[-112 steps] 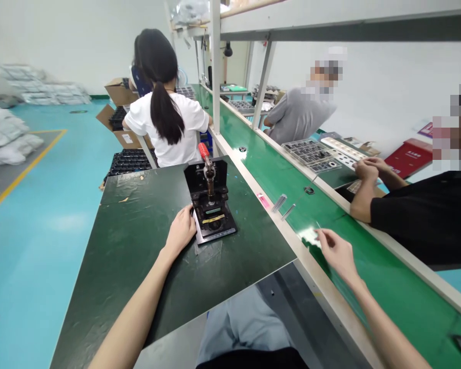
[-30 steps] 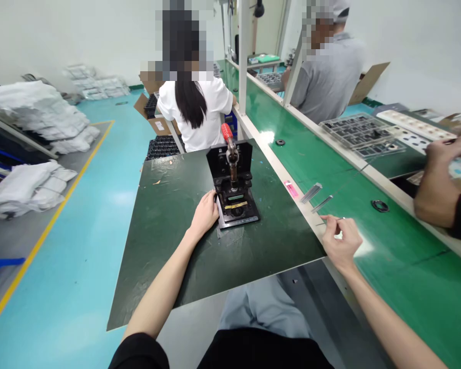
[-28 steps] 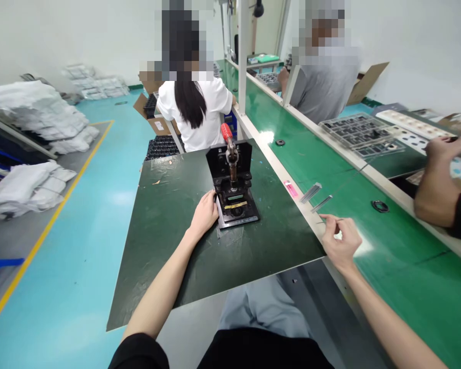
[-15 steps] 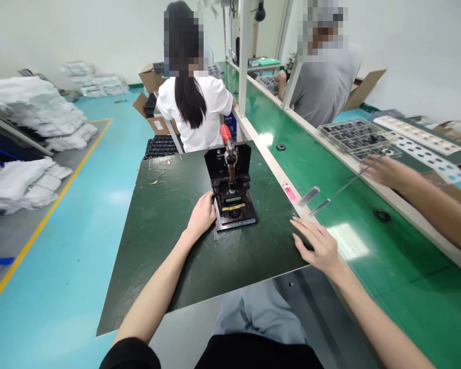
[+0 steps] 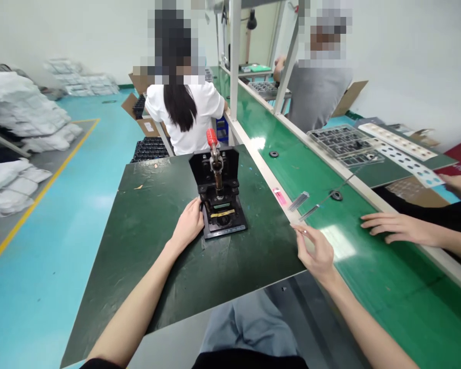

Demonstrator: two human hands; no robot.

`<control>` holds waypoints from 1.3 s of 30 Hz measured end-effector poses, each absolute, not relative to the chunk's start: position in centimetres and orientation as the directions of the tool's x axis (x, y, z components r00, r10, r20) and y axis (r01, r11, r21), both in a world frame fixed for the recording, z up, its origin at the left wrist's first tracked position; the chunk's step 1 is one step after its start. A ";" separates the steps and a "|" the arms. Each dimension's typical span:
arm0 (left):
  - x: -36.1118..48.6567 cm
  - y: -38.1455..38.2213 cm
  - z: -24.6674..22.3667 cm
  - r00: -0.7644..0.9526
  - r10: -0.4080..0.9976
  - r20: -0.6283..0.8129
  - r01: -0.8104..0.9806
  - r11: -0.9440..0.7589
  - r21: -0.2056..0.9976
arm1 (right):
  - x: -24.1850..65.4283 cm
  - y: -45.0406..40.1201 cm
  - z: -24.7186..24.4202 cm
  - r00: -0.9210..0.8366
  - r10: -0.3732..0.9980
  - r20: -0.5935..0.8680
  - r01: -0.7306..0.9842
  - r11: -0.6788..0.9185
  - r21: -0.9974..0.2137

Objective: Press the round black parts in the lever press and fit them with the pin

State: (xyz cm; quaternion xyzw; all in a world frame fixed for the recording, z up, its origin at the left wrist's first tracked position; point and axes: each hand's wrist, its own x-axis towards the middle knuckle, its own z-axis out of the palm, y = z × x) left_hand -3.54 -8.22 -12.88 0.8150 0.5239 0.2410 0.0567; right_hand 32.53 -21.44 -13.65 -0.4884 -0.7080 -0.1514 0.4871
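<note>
My left hand [image 5: 187, 224] rests against the left edge of the base of a black bench hand press [image 5: 219, 205], which has a red-tipped lever [image 5: 211, 136]. The press stands on a dark green work mat [image 5: 146, 266]. My right hand [image 5: 315, 251] is at the mat's right corner, by the cream rail, its fingertips pinched on a tiny bright metal piece [image 5: 305, 231]. Two metal strips [image 5: 298, 201] lie on the green conveyor belt [image 5: 384, 266] just beyond those fingers. Much of the press's underside is hidden.
A co-worker's hand [image 5: 397, 224] lies on the belt's far rail, near a thin rod [image 5: 341, 182] and a black ring [image 5: 336, 195]. A tray of black parts [image 5: 341, 141] stands beyond. Black trays [image 5: 149, 149] and cardboard boxes [image 5: 138, 105] sit behind the mat.
My right hand has gone from flat on the mat to pinched fingertips. The co-worker's hand has left the thin rod and now lies on the rail. The view has swung slightly left.
</note>
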 end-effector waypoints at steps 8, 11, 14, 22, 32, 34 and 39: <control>-4.4 -8.0 -13.0 0.339 0.881 0.330 0.832 -0.444 0.333 | 32.2 -21.7 -12.3 -0.130 0.548 0.826 0.912 0.393 -0.118; -4.6 -8.0 -13.0 0.335 0.879 0.340 0.836 -0.444 0.323 | 32.1 -21.7 -12.6 -0.204 0.592 0.780 0.892 0.441 -0.101; -4.7 -7.9 -13.0 0.329 0.878 0.347 0.843 -0.439 0.311 | 31.9 -21.6 -12.7 -0.242 0.604 0.759 0.859 0.497 -0.122; -4.3 -8.3 -12.6 0.323 0.879 0.351 0.855 -0.430 0.291 | 31.8 -21.6 -12.0 -0.215 0.611 0.762 0.838 0.516 -0.177; -4.0 -8.5 -11.9 0.341 0.880 0.329 0.863 -0.433 0.262 | 32.1 -22.7 -12.0 -0.170 0.492 0.854 0.839 0.526 -0.136; -4.0 -8.5 -12.0 0.346 0.877 0.333 0.859 -0.438 0.264 | 32.5 -23.2 -11.3 -0.209 0.495 0.843 0.824 0.554 -0.120; -4.1 -8.4 -12.1 0.353 0.871 0.343 0.853 -0.450 0.263 | 35.0 -23.3 -6.9 0.167 0.351 0.921 0.876 0.376 -0.302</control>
